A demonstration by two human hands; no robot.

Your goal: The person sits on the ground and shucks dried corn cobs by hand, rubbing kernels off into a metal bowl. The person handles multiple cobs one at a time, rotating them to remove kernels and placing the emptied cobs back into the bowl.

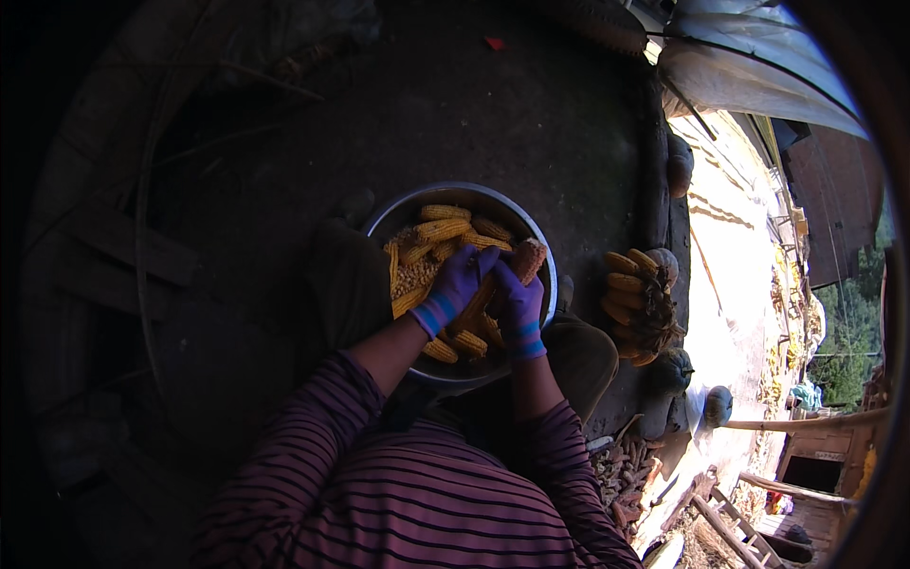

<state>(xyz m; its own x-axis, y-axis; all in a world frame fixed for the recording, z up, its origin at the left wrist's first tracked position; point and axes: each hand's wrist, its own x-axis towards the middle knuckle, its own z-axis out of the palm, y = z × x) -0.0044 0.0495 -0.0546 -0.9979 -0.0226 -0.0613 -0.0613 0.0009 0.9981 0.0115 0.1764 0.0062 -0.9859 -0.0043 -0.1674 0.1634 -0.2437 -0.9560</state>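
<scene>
A round metal basin [490, 190] rests between my knees, holding several yellow corn cobs [442, 229] and loose kernels [414, 276]. Both hands wear purple gloves with blue-banded cuffs. My right hand [519, 295] is closed around a mostly bare, reddish corn cob [528, 262], whose broken end points up and to the right over the basin's rim. My left hand [458, 281] is close beside it, with thumb and fingers bent near the other hand; whether it grips the cob or anything else cannot be told. A longer cob part shows dimly between the wrists.
A bundle of husked corn [625, 291] lies right of the basin, near green pumpkins [670, 371] along a wooden beam [679, 249]. Stripped cobs [625, 473] are piled at lower right. A wooden ladder [732, 530] and sunlit ground lie beyond. Boards [135, 238] stand in shadow at left.
</scene>
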